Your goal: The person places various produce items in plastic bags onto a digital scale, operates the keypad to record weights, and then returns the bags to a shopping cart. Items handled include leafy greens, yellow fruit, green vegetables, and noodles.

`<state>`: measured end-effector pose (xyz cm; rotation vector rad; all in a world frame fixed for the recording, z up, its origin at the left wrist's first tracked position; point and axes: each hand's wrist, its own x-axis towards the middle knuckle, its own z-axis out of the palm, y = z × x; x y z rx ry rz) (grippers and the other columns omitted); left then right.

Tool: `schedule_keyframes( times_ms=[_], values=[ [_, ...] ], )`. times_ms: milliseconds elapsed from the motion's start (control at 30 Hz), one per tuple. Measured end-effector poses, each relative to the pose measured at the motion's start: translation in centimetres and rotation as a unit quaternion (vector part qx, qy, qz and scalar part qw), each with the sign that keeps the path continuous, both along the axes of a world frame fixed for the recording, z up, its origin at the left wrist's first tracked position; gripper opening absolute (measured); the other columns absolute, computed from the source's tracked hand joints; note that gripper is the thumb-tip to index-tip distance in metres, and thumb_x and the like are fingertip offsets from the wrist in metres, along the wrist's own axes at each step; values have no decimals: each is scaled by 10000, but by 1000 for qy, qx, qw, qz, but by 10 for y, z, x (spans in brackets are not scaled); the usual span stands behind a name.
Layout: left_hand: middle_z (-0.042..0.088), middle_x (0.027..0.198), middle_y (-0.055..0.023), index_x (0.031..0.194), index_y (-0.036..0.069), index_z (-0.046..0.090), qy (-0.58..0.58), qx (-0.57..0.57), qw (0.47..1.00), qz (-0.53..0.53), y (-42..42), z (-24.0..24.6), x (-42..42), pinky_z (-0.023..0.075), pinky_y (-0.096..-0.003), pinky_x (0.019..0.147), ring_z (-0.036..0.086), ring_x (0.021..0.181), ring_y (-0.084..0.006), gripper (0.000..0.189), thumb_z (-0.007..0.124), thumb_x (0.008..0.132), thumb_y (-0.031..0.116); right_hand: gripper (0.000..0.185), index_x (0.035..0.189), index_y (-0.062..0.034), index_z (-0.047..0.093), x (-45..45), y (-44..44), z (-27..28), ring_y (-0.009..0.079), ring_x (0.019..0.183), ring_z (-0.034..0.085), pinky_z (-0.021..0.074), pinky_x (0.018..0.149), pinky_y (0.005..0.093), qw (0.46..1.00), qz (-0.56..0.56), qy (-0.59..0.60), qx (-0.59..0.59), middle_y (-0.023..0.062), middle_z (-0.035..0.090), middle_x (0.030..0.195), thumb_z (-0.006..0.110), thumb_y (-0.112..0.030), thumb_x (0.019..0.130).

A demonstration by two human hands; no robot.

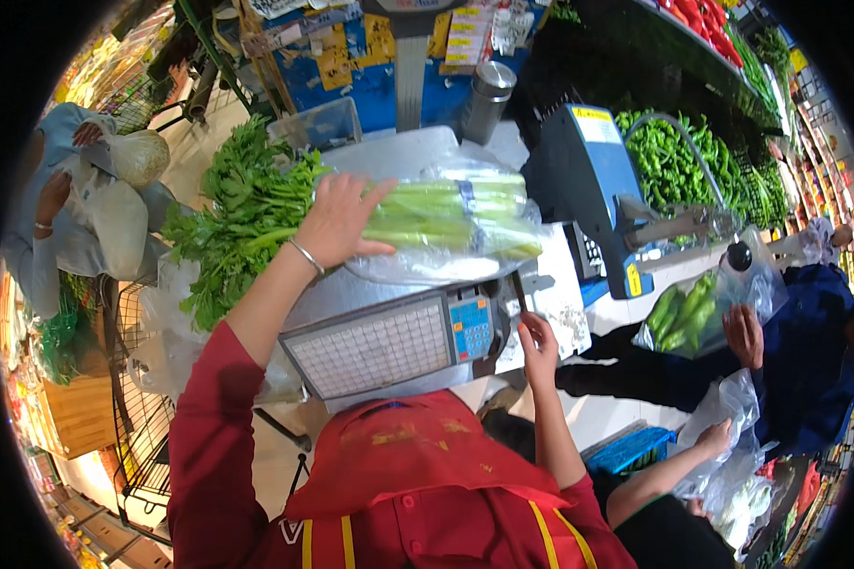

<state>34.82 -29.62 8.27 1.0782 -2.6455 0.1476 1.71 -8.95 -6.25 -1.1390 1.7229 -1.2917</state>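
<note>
A bunch of celery (434, 220) lies on the metal scale platform (406, 148), its stalks inside a clear plastic bag and its leaves (249, 206) sticking out to the left. A dark band wraps the stalks near the right end. My left hand (345, 220) rests on top of the celery with fingers spread, where leaves meet stalks. My right hand (539, 345) is at the right end of the scale's keypad (471, 328), fingers bent. Its fingertips are by a thin dark strip (518, 291); whether they grip it is unclear.
A grid of white keys (370, 352) fronts the scale. Behind stand a steel flask (489, 99) and a clear plastic bin (320, 124). A blue-grey machine (598, 192) is at right. One person's hand (744, 334) is by bagged green peppers (683, 313); a shopping cart (139, 398) stands left.
</note>
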Motion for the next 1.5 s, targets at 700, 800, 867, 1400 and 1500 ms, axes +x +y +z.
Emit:
schedule_keyframes(
  times_ms=[700, 800, 867, 1400, 1500],
  values=[
    [562, 1146, -136, 1104, -17, 542, 441, 70, 872, 200, 183, -16, 62, 362, -363, 982, 509, 1105, -276, 312, 550, 794, -40, 886, 1421, -58, 227, 27, 4, -32, 219, 1197, 413, 311, 1021, 326, 970, 151, -147, 119, 133, 428, 1315, 731, -17, 694],
    [567, 1128, -138, 1084, -16, 549, 417, 74, 875, 237, 200, -24, 64, 378, -359, 955, 524, 1072, -269, 267, 542, 817, -21, 890, 1416, -57, 233, 28, 4, -34, 220, 1180, 429, 325, 1010, 325, 969, 149, -158, 121, 131, 437, 1303, 742, -21, 686],
    [568, 1125, -140, 1066, -10, 556, 391, 80, 879, 262, 207, -25, 62, 385, -356, 940, 530, 1058, -268, 242, 546, 824, -6, 884, 1411, -51, 227, 31, 4, -35, 214, 1167, 433, 335, 999, 318, 970, 148, -148, 122, 126, 433, 1295, 740, -8, 693],
    [503, 1224, -156, 1132, 25, 544, 371, 128, 892, 223, 159, 7, 36, 343, -375, 1005, 465, 1164, -311, 414, 644, 731, 17, 959, 1423, -37, 149, 39, 4, -34, 218, 1171, 416, 335, 996, 320, 972, 144, -142, 123, 140, 414, 1296, 765, -51, 688],
    [386, 1338, -161, 1281, 61, 425, 274, 89, 949, 131, 99, 18, 12, 278, -421, 1050, 350, 1257, -332, 744, 776, 635, 175, 944, 1398, -1, 196, 36, 0, -14, 231, 1174, 423, 323, 1005, 321, 966, 153, -143, 154, 164, 433, 1280, 790, -129, 674]
  ],
)
